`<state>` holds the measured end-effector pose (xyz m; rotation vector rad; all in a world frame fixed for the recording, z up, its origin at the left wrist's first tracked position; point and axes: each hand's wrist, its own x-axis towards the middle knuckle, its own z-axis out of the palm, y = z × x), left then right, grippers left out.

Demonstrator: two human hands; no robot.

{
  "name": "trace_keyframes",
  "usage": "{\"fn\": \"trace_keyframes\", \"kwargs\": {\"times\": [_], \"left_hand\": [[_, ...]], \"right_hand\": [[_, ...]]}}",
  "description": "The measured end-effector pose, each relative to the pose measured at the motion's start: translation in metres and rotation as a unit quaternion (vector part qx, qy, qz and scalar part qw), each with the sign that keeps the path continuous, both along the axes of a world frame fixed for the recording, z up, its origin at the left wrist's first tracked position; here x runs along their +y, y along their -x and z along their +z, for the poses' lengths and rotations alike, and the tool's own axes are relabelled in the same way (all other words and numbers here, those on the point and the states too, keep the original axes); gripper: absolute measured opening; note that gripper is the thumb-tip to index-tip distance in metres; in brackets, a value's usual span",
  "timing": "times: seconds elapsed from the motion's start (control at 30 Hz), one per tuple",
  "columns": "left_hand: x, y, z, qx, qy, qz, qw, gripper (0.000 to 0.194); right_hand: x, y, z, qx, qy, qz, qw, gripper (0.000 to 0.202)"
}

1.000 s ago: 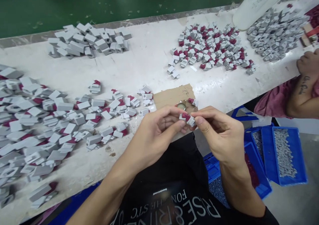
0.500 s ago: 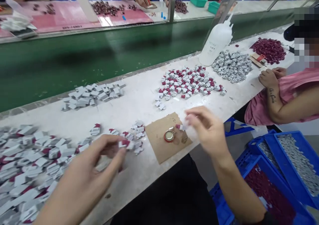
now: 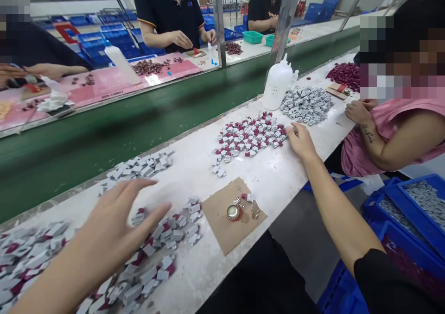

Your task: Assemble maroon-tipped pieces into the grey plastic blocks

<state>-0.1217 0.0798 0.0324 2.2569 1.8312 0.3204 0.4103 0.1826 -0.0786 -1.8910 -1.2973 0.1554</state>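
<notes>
My left hand [image 3: 120, 221] hovers over the loose grey-and-maroon plastic pieces [image 3: 174, 230] at the left, thumb and fingers spread, holding nothing. My right hand [image 3: 301, 140] reaches forward to the right edge of a pile of small grey-and-maroon pieces [image 3: 248, 135]. Its fingertips are drawn together there; what they hold, if anything, is too small to make out. Between the hands lies a cardboard square [image 3: 220, 233]. On it sit a small round metal cap [image 3: 234, 212] with a red rim, one grey-and-maroon piece [image 3: 248, 197] and some wet-looking patches.
Plain grey pieces [image 3: 146, 165] lie heaped at the back left. A white squeeze bottle [image 3: 276, 87] stands beside another grey heap [image 3: 306, 104]. To the right sits a co-worker in a pink top [image 3: 410, 128]. Blue crates [image 3: 426, 212] stand below; a green strip [image 3: 167, 105] runs behind the bench.
My left hand has let go of a grey-and-maroon piece and spread its fingers. My right hand has moved from beside the cardboard forward and right to the pile. The view has tilted up.
</notes>
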Motion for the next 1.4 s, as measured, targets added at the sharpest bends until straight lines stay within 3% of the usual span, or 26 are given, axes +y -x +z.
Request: {"fn": "trace_keyframes", "kwargs": {"times": [0.13,0.2,0.33,0.5,0.6,0.77,0.93,1.07,1.2,1.4], "left_hand": [[0.084,-0.095,0.022,-0.106,0.068,-0.121,0.985,0.075],[0.129,-0.140,0.021,-0.099,0.058,-0.152,0.982,0.076],[0.200,-0.228,0.010,-0.070,0.045,-0.226,0.970,0.053],[0.246,-0.326,-0.006,-0.036,0.004,-0.286,0.958,0.046],[0.256,-0.359,-0.019,-0.016,-0.011,-0.307,0.952,0.046],[0.257,-0.369,-0.039,0.012,-0.022,-0.355,0.935,0.046],[0.240,-0.359,-0.050,0.019,-0.013,-0.421,0.907,0.045],[0.215,-0.347,-0.054,0.006,0.000,-0.472,0.881,0.027],[0.192,-0.331,-0.055,-0.018,0.007,-0.505,0.863,0.033],[0.194,-0.315,-0.051,-0.042,-0.009,-0.500,0.865,0.033]], "right_hand": [[0.005,0.015,-0.002,-0.005,0.008,0.033,0.999,0.062],[-0.002,0.023,-0.003,-0.011,0.008,0.040,0.999,0.060],[-0.016,0.030,-0.003,-0.016,0.006,0.029,0.999,0.054],[-0.001,0.027,0.001,-0.017,0.002,0.006,1.000,0.059],[0.012,0.028,0.002,-0.019,0.017,0.023,0.999,0.055],[0.010,0.039,0.004,-0.012,0.027,0.058,0.998,0.050],[-0.020,0.061,0.006,0.014,0.024,0.062,0.998,0.046],[-0.056,0.087,0.007,0.029,0.020,0.044,0.998,0.043],[-0.091,0.112,0.007,0.043,0.016,0.044,0.998,0.042],[-0.116,0.132,0.007,0.080,-0.006,0.002,0.997,0.047]]}}
